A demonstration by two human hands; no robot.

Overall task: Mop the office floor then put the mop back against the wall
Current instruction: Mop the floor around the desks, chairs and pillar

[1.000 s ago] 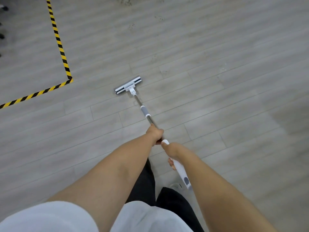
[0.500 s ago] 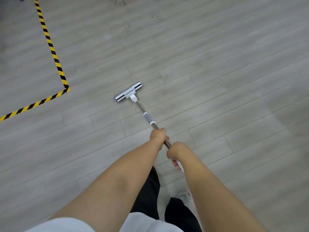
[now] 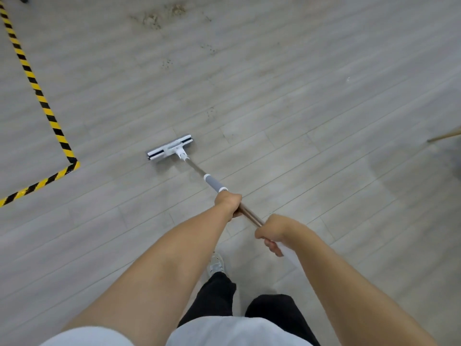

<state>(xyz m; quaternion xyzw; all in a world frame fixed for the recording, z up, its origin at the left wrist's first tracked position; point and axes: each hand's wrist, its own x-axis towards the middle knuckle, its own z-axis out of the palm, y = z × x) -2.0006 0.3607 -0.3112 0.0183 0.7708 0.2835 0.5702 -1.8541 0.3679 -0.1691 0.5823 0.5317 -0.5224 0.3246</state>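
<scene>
**Both hands closed round the mop handle, head flat on the floor**

The left hand [image 3: 228, 203] grips the metal shaft of the mop [image 3: 214, 184] just behind its grey sleeve, curled fully round it with the knuckles up. The right hand [image 3: 273, 232] grips further back, where the shaft meets the white end grip. Its fingers [image 3: 273, 246] wrap closed under the handle. A short bare stretch of shaft shows between the two hands.

The mop's long axis slants away from the right hand, forward and to the left past the left hand. It ends at the mop head [image 3: 171, 148], well ahead of the fingers. The head lies flat on the grey plank floor [image 3: 311, 116], its bar set crosswise to the handle.

Left of the head, striped yellow-and-black tape [image 3: 37, 88] turns a corner. Far ahead of the fingers lie brownish dirt patches [image 3: 152, 20].
</scene>
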